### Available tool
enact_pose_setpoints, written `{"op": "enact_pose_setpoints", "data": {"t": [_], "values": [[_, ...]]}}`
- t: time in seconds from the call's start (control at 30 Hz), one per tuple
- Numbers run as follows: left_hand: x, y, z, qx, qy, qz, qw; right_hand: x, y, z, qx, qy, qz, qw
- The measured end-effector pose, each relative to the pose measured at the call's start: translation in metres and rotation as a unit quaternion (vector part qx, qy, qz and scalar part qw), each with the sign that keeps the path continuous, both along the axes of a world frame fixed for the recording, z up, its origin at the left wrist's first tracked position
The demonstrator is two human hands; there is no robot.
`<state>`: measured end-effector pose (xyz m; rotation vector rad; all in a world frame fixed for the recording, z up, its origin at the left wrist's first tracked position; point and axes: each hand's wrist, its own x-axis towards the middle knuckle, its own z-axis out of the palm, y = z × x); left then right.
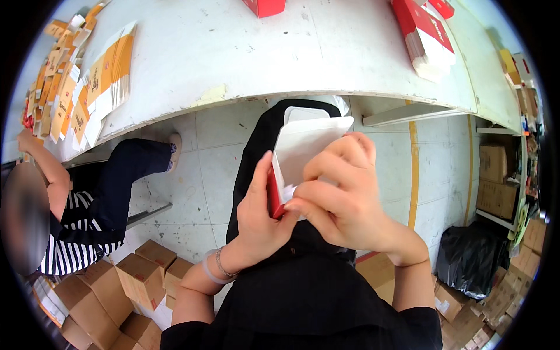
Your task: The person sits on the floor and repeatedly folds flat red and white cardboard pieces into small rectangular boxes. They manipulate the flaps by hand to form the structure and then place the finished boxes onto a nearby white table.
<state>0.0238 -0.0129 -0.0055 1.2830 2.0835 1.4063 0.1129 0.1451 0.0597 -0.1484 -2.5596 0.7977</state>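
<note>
Over my lap I hold a small folding carton (310, 142), red outside and white inside, with its far end open and flaps standing out. My left hand (256, 213) grips it along its left side, the thumb near the bottom end and fingers up the red wall. My right hand (347, 192) is closed in a pinch at the near end, where a small white flap (288, 192) shows by the fingertips. The curled fingers of that hand hide the carton's right side and part of its inside.
A white table (233, 52) spans the front. On it lie a stack of flat red-and-white cartons (423, 41), a red box (264, 6) and orange-and-white cartons (111, 67). A co-worker (87, 216) sits at left. Cardboard boxes (140, 274) and a black bag (472, 256) flank me.
</note>
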Motion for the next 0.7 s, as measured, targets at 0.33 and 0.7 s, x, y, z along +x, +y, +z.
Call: {"op": "enact_pose_setpoints", "data": {"t": [0.33,0.7], "values": [[-0.005,0.005,-0.01,0.154,-0.367,-0.068,0.915,0.008,-0.015,-0.031,-0.142,0.177,-0.003,0.974],[-0.04,0.015,0.008,0.134,0.01,-0.139,0.981,0.002,0.025,-0.004,-0.556,0.151,-0.085,0.813]]}}
